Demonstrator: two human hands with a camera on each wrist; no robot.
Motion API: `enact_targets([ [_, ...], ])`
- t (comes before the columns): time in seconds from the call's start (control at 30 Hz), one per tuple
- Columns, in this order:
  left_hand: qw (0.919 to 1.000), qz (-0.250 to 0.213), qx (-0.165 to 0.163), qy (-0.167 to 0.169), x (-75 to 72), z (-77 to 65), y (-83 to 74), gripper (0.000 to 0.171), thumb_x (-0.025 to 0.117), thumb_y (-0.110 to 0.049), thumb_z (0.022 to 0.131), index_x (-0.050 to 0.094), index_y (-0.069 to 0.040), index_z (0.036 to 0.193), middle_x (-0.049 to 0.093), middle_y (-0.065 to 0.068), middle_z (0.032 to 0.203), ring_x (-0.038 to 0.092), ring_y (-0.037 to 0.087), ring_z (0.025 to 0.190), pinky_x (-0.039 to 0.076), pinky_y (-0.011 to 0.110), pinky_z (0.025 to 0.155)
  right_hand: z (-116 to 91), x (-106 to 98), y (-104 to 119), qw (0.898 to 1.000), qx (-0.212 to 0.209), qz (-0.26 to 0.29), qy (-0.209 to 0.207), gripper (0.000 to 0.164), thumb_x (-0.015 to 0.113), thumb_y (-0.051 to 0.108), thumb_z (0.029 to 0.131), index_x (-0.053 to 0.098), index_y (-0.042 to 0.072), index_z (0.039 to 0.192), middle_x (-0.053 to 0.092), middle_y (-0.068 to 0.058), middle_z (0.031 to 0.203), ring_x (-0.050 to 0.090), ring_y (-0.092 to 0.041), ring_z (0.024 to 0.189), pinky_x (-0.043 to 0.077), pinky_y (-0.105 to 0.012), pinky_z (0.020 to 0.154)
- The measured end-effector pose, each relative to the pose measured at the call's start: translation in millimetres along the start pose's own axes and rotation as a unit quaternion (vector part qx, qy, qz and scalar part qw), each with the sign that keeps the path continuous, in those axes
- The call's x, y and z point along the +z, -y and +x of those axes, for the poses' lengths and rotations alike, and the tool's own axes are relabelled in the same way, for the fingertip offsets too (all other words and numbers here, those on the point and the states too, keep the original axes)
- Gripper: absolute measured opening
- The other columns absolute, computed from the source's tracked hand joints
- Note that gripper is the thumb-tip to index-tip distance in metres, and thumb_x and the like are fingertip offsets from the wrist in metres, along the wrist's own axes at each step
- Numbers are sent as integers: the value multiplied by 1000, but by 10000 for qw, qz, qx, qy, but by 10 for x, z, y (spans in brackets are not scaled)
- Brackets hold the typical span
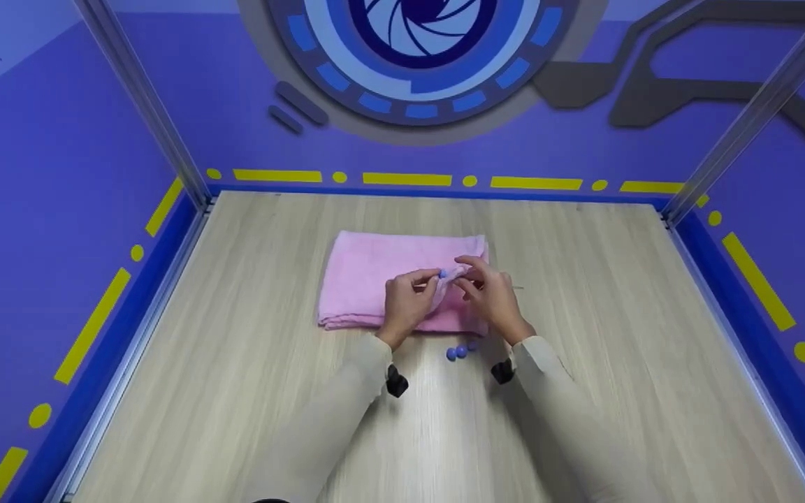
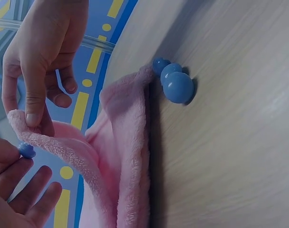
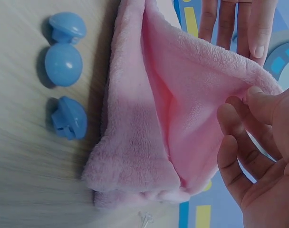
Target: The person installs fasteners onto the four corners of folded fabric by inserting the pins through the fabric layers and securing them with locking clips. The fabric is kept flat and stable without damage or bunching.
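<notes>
A folded pink fleece blanket lies on the table, one upper edge lifted. My left hand pinches a small blue plastic clip between thumb and finger, close beside the raised edge. My right hand pinches that fleece edge between thumb and fingers, its other fingers loosely bent. In the right wrist view, the fold of fleece hides the clip. Three more blue clips with rounded, mushroom-like caps, one of them a tilted clip, lie on the wood just in front of the blanket.
The pale wooden table is bounded by blue-purple panels with yellow marks and metal corner posts. A small clear object, too faint to identify, lies on the table beyond the blanket's right side.
</notes>
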State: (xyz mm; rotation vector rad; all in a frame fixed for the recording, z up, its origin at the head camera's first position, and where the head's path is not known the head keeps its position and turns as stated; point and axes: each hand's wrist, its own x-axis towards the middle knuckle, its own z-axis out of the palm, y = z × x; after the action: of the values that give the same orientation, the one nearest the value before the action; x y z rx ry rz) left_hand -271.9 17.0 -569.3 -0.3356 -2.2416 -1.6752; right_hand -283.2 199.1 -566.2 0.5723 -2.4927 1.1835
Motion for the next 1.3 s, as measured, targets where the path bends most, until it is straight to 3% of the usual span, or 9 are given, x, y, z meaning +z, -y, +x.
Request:
enact_targets([
  [0.47,9997,16,-125,225,-3,-19,8,20,65,-4,87,76,-2,103,74,9,102,72,16,86,56,20,73,-1,39,0,9999,38,163,17,34,72,6,87,65,8,120,74,-3,83,65,-11,57,54,-26,52],
  [0.63,9989,134,-71,449,-33,-18,-1,19,65,-6,89,76,-5,105,74,7,101,71,14,87,57,22,73,2,35,7,9999,40,150,57,22,70,11,89,69,10,111,74,-3,88,67,-17,59,55,-27,55],
  [0.87,9909,1077,573,568,-97,-64,-31,21,65,-16,89,75,-12,107,71,2,113,68,14,69,56,31,65,18,41,3,9997,-84,229,-16,14,71,11,88,71,9,102,74,-4,91,68,-19,62,56,-27,57],
  [1.0,9859,1175,952,718,-132,-119,-66,20,64,-16,90,75,-9,105,68,7,120,68,13,70,57,31,68,18,39,17,9999,-54,156,-16,14,71,9,88,71,8,103,74,-5,91,69,-23,63,56,-29,57],
  [1.13,9829,1128,1074,980,-143,-176,-64,21,63,-15,90,74,-6,106,67,10,122,70,14,73,58,34,70,17,46,25,9999,-54,86,-22,14,70,10,89,71,8,103,74,-5,92,69,-20,63,56,-29,57],
  [1.3,9800,1144,980,1300,-120,-242,-35,27,64,-17,91,72,-5,113,66,8,124,69,14,79,56,32,79,14,61,34,10000,-10,-11,-67,14,70,9,89,71,11,103,74,-3,92,67,-13,65,56,-27,58],
])
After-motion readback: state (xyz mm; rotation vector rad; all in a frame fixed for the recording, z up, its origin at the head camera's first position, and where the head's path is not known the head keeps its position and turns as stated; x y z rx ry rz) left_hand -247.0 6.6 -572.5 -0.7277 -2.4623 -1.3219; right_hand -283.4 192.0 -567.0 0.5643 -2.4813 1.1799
